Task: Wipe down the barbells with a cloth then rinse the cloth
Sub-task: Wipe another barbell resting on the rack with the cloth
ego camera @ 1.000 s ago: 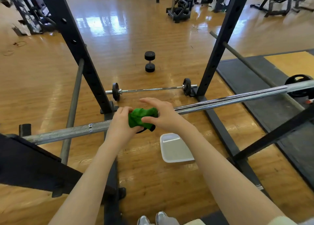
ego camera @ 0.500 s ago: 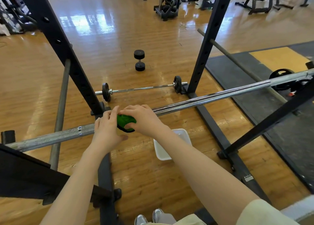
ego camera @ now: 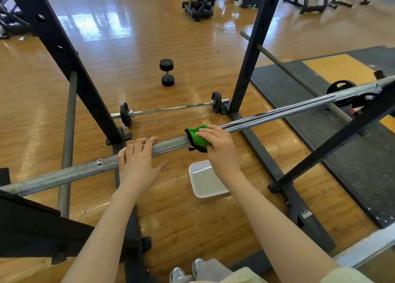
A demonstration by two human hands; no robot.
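Note:
A long steel barbell (ego camera: 277, 112) lies across the black rack in front of me, running from lower left to upper right. A green cloth (ego camera: 195, 135) is wrapped over its middle, and my right hand (ego camera: 218, 146) grips the cloth around the bar. To the left, my left hand (ego camera: 136, 163) rests on the knurled part of the bar with straight, spread fingers. A short barbell (ego camera: 171, 109) with small black plates lies on the wooden floor beyond.
A white basin (ego camera: 206, 180) sits on the floor below the bar, under my right arm. Black rack uprights (ego camera: 254, 47) stand left and right. A black dumbbell (ego camera: 166, 72) stands farther back. A dark mat with a plate (ego camera: 339, 86) lies at the right.
My hands were together on the cloth; now my right hand has slid the cloth rightward along the bar, and my left hand has let go of it and rests on the bar.

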